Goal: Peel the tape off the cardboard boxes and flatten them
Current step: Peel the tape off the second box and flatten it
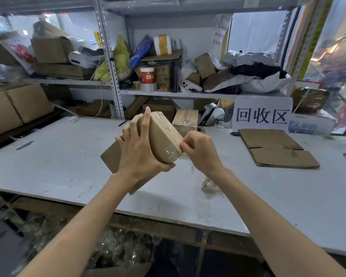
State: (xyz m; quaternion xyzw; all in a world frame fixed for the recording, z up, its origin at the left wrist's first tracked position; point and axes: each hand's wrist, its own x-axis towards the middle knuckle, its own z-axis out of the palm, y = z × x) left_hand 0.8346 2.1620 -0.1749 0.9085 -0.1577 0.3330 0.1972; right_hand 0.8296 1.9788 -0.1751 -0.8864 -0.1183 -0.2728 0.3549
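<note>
our left hand (136, 148) grips the box (164, 139) tilted; our right hand (198, 150) pinches tape (177, 154) at its near lower-right corner.

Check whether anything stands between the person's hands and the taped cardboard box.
Nothing visible does. The left hand grips the box directly, and the right hand pinches the clear tape at its near end.
</note>
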